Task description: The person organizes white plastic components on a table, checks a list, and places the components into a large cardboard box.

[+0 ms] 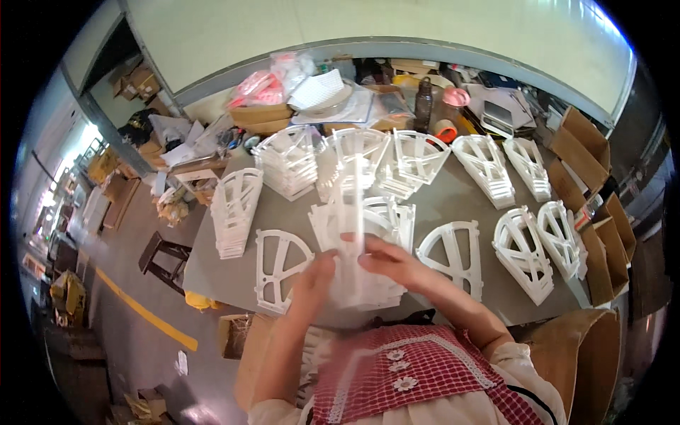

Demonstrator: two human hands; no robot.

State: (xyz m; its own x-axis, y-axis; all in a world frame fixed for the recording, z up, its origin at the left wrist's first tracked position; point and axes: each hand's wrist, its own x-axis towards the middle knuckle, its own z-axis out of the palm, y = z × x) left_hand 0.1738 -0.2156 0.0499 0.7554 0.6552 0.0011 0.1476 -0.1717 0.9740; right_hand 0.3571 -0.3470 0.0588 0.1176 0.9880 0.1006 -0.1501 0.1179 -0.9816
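Observation:
In front of me an upright white plastic piece [349,205], smeared by motion, stands between my two hands. My left hand [312,280] is closed at its left edge, its fingers partly hidden and blurred. From the other side my right hand [389,262] grips the same piece, fingers curled round it. Behind and below it lies a stack of white fan-shaped plastic frames [397,221], partly covered by my hands. A single fan-shaped frame [278,269] lies flat beside my left hand, and another frame [453,255] lies beyond my right forearm.
Several stacks of white frames [294,163] line the grey table [216,273] at the back and right [524,255]. Behind stand a dark bottle [423,103], a small scale [497,119] and plastic bags. Cardboard boxes [609,248] border the right; a dark stool [164,258] is left.

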